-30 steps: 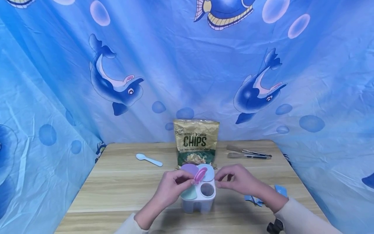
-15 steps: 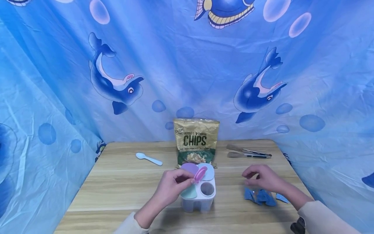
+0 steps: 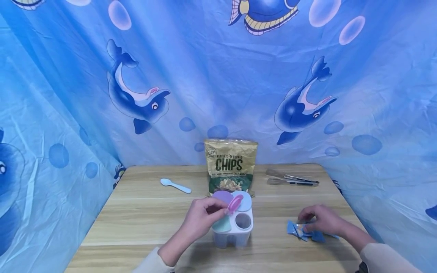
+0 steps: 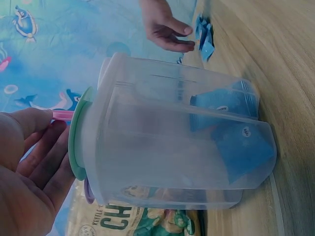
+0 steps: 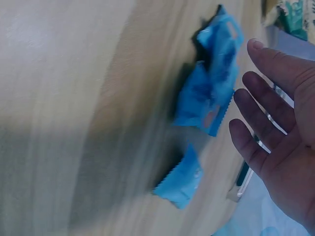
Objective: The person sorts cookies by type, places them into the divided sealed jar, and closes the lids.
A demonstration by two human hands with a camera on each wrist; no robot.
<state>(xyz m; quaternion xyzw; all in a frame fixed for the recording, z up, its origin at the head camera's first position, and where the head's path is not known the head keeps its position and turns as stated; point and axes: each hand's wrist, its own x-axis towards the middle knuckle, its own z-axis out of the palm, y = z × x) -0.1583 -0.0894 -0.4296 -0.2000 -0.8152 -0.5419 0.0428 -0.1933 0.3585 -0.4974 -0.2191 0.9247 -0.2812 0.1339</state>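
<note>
My left hand [image 3: 199, 219] pinches a small pink lid [image 3: 235, 204], tilted up above a clear plastic container [image 3: 223, 239] with a white top. Purple [image 3: 222, 196], light blue [image 3: 243, 201] and mint green [image 3: 222, 224] lids cover three of its compartments. The front right one shows a round open mouth [image 3: 243, 220]. Blue wrapped packets [image 4: 243, 150] lie at the container's bottom in the left wrist view. My right hand [image 3: 322, 220] hovers over several small blue packets [image 5: 209, 93] on the table, fingers spread and holding nothing.
Behind the container stands a gold and green bag of chips [image 3: 231, 163]. A light blue spoon [image 3: 175, 185] lies at the back left, and tongs [image 3: 291, 179] lie at the back right. A blue curtain [image 3: 218, 76] with dolphins surrounds the wooden table [image 3: 143, 223].
My right hand has moved from beside the container rightward, then down to the blue packets. My left hand keeps its pinch on the pink lid in the same place.
</note>
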